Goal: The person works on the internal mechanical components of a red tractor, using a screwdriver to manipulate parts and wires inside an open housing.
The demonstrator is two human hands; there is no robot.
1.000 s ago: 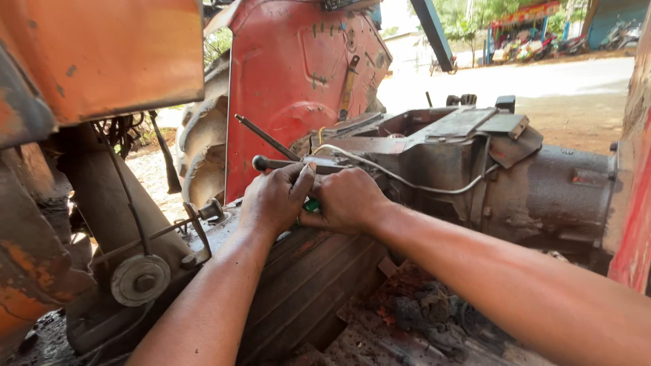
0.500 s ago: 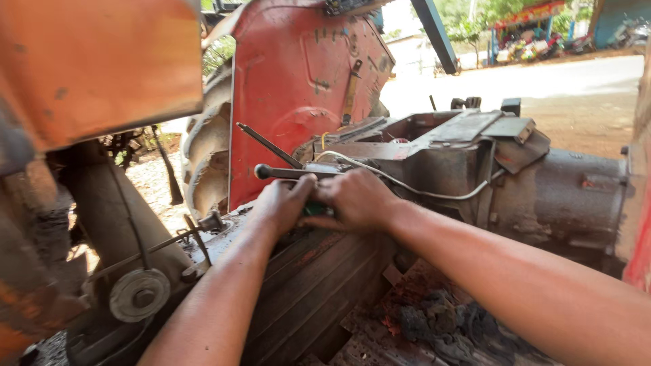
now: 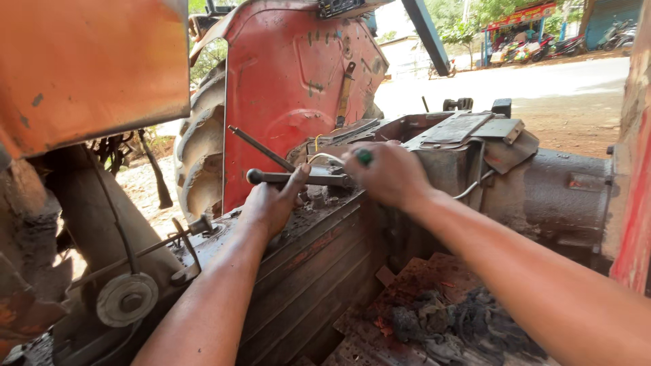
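Head view: left hand (image 3: 274,203) curled loosely under a dark metal lever (image 3: 298,177); right hand (image 3: 388,173) fisted around a green-handled tool (image 3: 364,156) at two o'clock from it, pressed at gearbox housing (image 3: 542,190). Work apparently midway; lever seemingly unfreed.

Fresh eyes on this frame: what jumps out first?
The big red fender fills the upper middle, with a ribbed tyre at its left edge. In front of it, the left hand rests against a dark metal lever while the right hand grips a green-handled tool on the greasy housing. A faded orange panel blocks the upper left.
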